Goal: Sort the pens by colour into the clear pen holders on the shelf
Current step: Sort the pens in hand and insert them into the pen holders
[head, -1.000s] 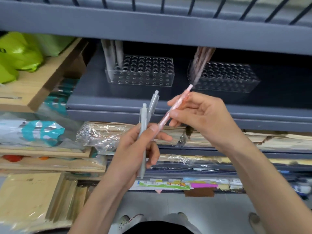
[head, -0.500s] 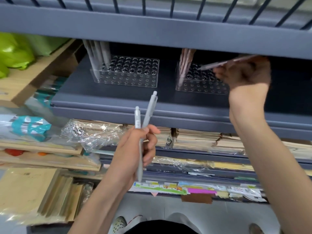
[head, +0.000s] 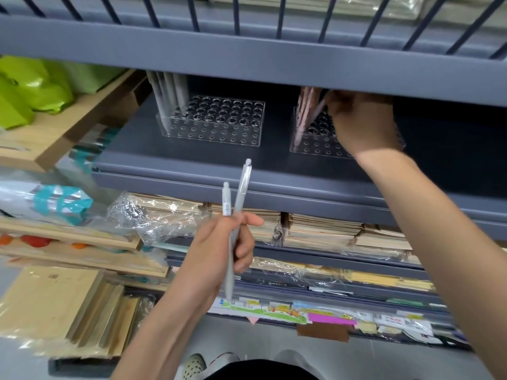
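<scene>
While my left hand [head: 219, 250] waits at chest height, my right hand [head: 362, 119] has reached up under the upper shelf rail to the right-hand clear holder [head: 315, 152]. A second ago it was drawing the pink pen [head: 318, 111] out of the bundle in my left hand. Half a second ago it held that pen nearly level above the holder. Now the pen is tipped steeply, point down, just beside the cluster of pink pens [head: 303, 113] that stands at the holder's left end. My right fingers are curled round its upper end and pinch it. Whether its tip has entered a hole I cannot tell, since the cluster hides it.

My left hand grips two grey pens [head: 241, 193] in a closed fist, their clicker ends up and spread in a narrow V. The left-hand clear holder [head: 214, 133] sits well apart on the same grey shelf [head: 192, 165], with grey pens [head: 170, 94] leaning at its left end.

I judge the pink pen all but placed with its own colour. What remains in hand is grey, so the other holder should be next.
</scene>
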The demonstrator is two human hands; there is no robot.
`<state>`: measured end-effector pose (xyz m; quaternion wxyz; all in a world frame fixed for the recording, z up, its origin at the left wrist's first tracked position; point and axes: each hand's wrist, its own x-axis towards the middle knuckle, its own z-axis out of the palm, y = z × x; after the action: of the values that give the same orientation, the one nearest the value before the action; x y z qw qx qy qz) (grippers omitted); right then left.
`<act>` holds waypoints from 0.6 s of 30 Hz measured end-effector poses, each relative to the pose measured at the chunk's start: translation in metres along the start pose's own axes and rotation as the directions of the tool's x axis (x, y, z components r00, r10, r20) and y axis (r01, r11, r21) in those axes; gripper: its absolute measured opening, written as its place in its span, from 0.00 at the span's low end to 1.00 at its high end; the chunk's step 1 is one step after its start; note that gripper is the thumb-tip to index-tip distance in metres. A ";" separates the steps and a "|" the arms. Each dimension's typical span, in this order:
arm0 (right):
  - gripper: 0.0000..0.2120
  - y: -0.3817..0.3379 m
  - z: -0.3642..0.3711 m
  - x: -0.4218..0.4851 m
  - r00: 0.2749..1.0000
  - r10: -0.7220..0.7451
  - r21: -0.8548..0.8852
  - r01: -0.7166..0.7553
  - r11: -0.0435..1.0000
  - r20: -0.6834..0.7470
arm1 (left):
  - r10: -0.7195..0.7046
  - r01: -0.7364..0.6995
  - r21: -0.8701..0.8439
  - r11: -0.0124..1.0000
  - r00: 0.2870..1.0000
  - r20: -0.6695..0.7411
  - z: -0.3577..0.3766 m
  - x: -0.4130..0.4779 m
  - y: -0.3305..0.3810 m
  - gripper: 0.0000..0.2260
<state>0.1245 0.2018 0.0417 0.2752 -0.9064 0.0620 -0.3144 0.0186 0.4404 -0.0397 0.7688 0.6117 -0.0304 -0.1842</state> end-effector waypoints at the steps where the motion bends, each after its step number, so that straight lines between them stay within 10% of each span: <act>1: 0.10 -0.003 0.000 0.001 0.999 -0.029 -0.054 0.030 0.998 0.021 | -0.008 0.008 -0.003 1.000 1.000 -0.006 -0.001 0.000 -0.001 0.18; 6: 0.11 -0.007 0.006 0.006 0.993 -0.046 -0.198 0.067 0.978 0.113 | -0.061 0.058 -0.041 0.997 0.996 -0.063 -0.010 -0.002 -0.001 0.05; 18: 0.13 -0.027 -0.004 0.006 0.952 0.172 -0.246 -0.109 0.963 0.253 | 0.063 -0.063 0.070 0.996 0.998 -0.003 -0.041 -0.002 0.001 0.11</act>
<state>0.1247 0.2207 0.0619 0.1965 -0.9598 0.1242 -0.1571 0.0278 0.4797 -0.0491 0.7525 0.6373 -0.0541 -0.1571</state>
